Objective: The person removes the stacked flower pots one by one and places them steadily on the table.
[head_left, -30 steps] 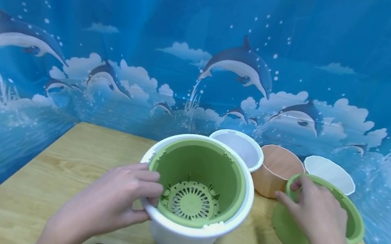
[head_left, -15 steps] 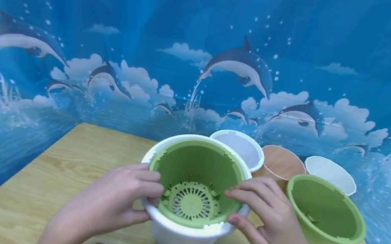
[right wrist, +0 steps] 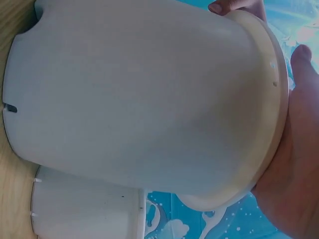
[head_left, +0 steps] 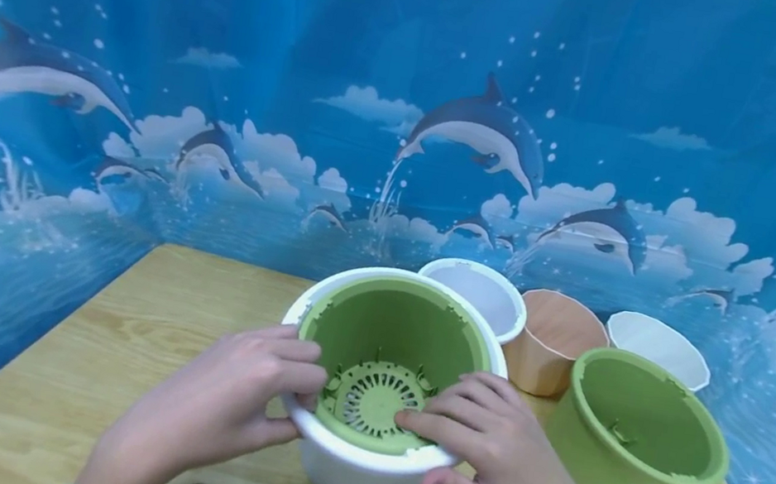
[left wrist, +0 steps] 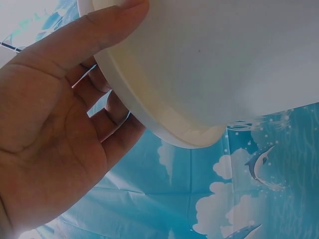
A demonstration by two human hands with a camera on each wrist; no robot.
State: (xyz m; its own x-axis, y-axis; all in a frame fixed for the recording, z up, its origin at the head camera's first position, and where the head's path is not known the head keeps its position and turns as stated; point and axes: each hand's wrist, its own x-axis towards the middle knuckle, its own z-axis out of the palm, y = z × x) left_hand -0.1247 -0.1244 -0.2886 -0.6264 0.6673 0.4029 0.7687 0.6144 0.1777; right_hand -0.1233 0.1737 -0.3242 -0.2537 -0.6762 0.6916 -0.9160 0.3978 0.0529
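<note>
A green flowerpot (head_left: 395, 318) with a slotted round base sits nested inside a white flowerpot (head_left: 356, 480) on the wooden table. My left hand (head_left: 222, 393) grips the two rims at the left, fingers curled over the inside. In the left wrist view its thumb presses the white pot's outer wall (left wrist: 209, 69). My right hand (head_left: 491, 458) straddles the rims at the front right, fingers reaching into the green pot. Its thumb stays outside, apart from the white rim in the right wrist view. The white pot's notched foot (right wrist: 11, 107) is close to the table.
Another green flowerpot (head_left: 595, 465) stands at the right, tilted in this view. Behind it are a white faceted pot (head_left: 658, 349) and an orange-brown one (head_left: 543, 365). A white round-rimmed pot (head_left: 486, 290) stands behind the nested pair. A dolphin-print curtain (head_left: 304, 96) hangs behind the wooden table (head_left: 145, 306).
My right hand has left the separate green pot at the right and come over to the nested pots, then slid forward along their rim. My left hand keeps its hold.
</note>
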